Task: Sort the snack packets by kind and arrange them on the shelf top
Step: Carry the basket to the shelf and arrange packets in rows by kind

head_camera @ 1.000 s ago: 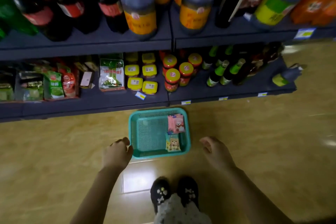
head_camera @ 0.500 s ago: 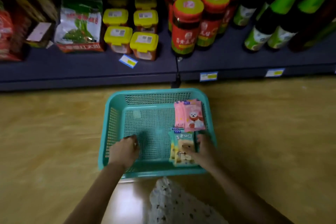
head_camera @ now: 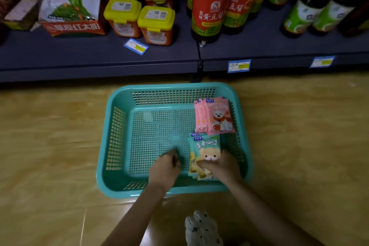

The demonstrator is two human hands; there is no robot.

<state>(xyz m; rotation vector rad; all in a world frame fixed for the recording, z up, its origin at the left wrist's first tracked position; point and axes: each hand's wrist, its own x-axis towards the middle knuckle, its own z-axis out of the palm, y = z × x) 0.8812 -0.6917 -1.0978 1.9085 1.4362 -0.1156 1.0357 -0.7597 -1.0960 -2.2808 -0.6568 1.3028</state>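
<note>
Inside a turquoise plastic mesh basket [head_camera: 119, 96] on the floor, the right hand [head_camera: 222, 167] curls thumb and fingers over the near end of a stack of teal bear-print snack packets [head_camera: 205, 149]. The stack's long axis runs away from the person. The left hand [head_camera: 165, 169], just beside the stack, is curled with nothing visible in it. Pink bear-print packets [head_camera: 214, 118] lie just beyond, and the dark shelf [head_camera: 89, 56] is farther off.

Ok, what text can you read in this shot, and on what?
"黄豆酱": red-labelled jar.
"豆酱": jar right of it.
"红太阳": red band on the vegetable bag.
Too blurred or small: print on the teal packets, pink packets, yellow-lid tubs, price tags.
</note>
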